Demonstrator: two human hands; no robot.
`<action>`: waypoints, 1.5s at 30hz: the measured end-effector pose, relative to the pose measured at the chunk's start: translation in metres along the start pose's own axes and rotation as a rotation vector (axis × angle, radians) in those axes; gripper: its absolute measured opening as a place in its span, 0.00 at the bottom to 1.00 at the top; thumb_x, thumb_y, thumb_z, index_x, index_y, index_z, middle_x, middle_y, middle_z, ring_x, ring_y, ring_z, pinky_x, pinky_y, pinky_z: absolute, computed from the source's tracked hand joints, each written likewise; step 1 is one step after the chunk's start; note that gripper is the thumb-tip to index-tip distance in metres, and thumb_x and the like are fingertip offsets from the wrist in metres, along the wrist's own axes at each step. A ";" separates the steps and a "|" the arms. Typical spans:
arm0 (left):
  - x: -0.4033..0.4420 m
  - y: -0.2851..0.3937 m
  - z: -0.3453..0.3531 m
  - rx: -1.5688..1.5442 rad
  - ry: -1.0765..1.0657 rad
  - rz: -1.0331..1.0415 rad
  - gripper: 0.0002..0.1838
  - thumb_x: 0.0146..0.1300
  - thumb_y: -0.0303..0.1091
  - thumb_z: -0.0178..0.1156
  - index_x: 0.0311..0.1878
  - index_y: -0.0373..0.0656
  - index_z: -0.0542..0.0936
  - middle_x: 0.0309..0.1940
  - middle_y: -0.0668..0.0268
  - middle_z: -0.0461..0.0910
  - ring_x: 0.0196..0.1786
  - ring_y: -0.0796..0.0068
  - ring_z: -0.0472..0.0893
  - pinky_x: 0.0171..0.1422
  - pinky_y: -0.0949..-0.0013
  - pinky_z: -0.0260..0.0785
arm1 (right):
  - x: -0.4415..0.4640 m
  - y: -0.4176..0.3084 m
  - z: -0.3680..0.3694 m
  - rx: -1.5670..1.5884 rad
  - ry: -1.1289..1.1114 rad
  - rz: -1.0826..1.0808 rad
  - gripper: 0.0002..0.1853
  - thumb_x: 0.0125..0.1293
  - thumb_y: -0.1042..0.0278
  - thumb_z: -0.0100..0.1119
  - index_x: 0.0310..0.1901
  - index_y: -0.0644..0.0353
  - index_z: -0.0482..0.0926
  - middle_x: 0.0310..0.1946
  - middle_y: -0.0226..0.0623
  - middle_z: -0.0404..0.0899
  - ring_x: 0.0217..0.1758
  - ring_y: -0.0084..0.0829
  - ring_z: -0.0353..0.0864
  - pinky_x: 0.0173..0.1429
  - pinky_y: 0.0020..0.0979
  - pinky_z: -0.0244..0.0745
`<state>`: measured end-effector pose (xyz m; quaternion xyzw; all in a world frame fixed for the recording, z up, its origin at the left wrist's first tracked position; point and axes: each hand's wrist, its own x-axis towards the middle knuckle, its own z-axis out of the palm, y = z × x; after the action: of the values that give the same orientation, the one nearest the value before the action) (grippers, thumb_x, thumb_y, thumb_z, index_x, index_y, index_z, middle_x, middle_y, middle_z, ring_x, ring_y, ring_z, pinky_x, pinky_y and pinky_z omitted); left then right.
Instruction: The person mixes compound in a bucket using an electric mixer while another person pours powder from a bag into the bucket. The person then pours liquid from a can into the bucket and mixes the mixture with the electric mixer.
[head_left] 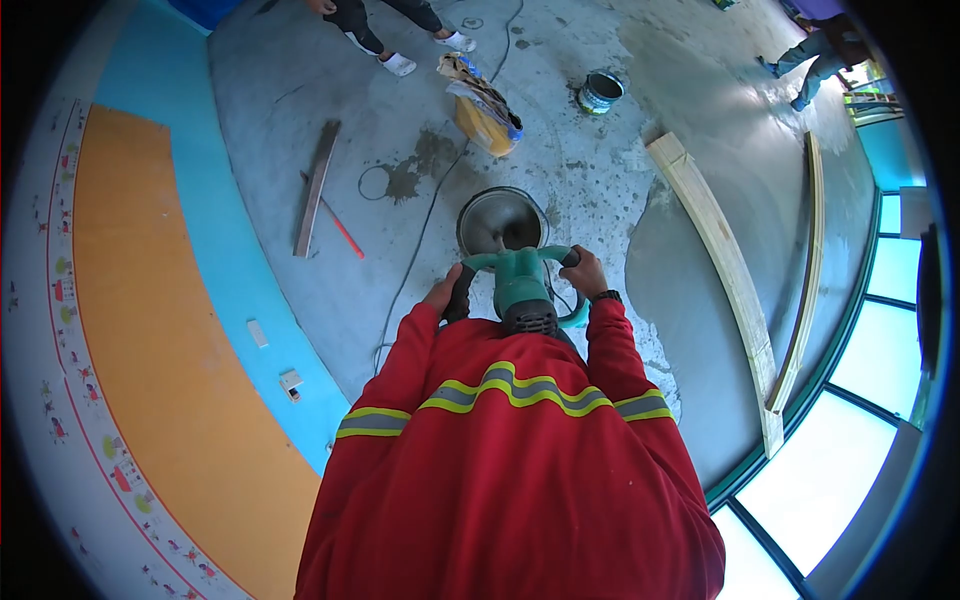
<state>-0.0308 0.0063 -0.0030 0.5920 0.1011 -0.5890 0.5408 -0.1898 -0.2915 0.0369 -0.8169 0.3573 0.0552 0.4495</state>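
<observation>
A green handheld power mixer (520, 285) is in front of my chest, gripped on both sides. My left hand (441, 292) is closed around its dark left handle, and my right hand (585, 272) around the right one. The mixer's lower end points into a round bucket (462, 225) on the floor just beyond it. Grey material shows inside the bucket, its surface partly dark; how deep it is I cannot tell. A black band sits on my right wrist, below the red sleeve.
Beyond the bucket stand a torn yellow bag (485, 130) and a dark bucket (600, 92). A cable (425, 225) runs along the floor. A plank (317, 190) and a red stick (345, 232) lie left, long wooden boards (715, 235) right. Two people (385, 30) are farther off.
</observation>
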 end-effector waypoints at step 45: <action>0.002 0.004 0.005 0.075 0.078 -0.010 0.44 0.51 0.83 0.47 0.28 0.42 0.77 0.17 0.62 0.76 0.20 0.66 0.79 0.27 0.64 0.73 | 0.007 0.004 0.000 0.018 -0.001 0.026 0.21 0.43 0.63 0.65 0.41 0.63 0.80 0.32 0.50 0.83 0.37 0.48 0.84 0.44 0.43 0.77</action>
<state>-0.0300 0.0000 -0.0012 0.6337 0.1029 -0.5717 0.5109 -0.1874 -0.2967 0.0318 -0.8080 0.3683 0.0583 0.4562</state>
